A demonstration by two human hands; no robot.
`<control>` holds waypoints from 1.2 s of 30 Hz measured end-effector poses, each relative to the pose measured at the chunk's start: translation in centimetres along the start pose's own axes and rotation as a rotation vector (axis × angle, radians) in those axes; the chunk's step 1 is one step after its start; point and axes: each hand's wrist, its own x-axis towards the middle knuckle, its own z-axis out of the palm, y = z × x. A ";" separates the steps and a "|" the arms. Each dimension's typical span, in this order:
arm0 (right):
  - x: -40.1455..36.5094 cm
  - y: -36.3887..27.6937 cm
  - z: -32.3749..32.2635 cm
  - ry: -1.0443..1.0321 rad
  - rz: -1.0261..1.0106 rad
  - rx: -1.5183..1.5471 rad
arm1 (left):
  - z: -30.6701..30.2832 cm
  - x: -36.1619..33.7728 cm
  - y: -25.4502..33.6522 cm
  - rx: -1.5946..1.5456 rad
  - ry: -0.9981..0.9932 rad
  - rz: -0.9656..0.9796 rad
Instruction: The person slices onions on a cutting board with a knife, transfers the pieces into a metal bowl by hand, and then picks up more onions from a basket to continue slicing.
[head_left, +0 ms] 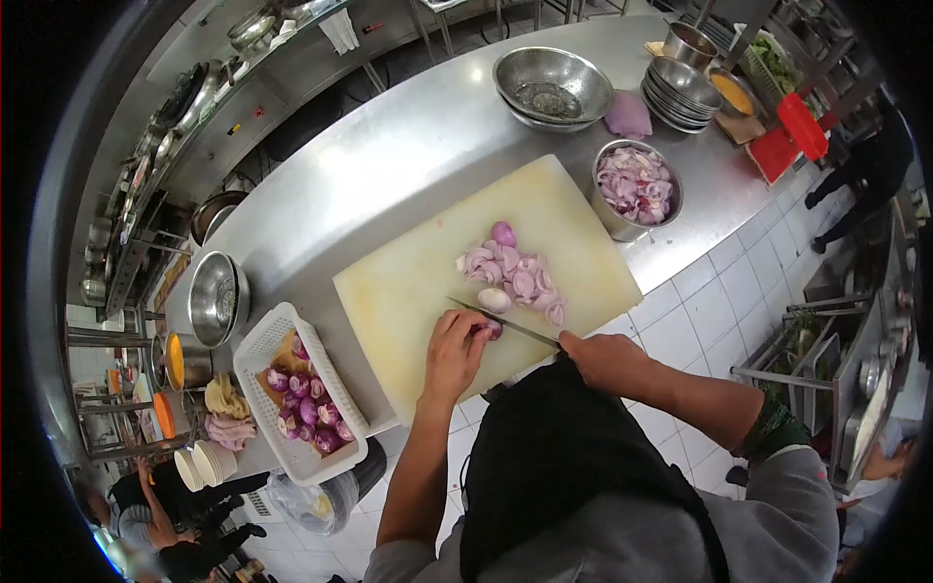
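Note:
My left hand [455, 352] is closed on a piece of red onion [494, 330] near the front edge of the yellowish cutting board [408, 262]. In my right hand [598, 360] is the handle of a kitchen knife [525, 331], its blade lying beside the left fingertips and that onion. Just beyond the blade rests a pale cut onion half [495, 300], cut face partly visible. A heap of sliced onion [520, 277] spreads behind it on the board, with a small purple onion piece [502, 233] at its far end.
A white plastic basket [262, 428] of purple onions stands left of the board. Beyond its right corner is a metal pot [622, 225] full of sliced onion. Steel bowls [554, 83] sit at the back of the steel table [389, 136]. Other people are at the edges.

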 end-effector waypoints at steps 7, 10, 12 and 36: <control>-1.9 -0.5 -0.5 -0.014 0.037 -0.015 | 0.3 -0.3 -0.2 0.021 0.029 0.003; 0.0 0.7 1.2 0.077 -0.034 -0.012 | 0.3 -0.1 -0.2 0.005 0.032 -0.010; -0.4 -0.4 -0.2 0.053 -0.029 -0.022 | 0.3 -0.3 0.0 -0.001 0.028 -0.025; 2.3 1.3 0.2 0.030 -0.124 0.115 | 0.2 -0.4 0.4 0.065 0.040 0.088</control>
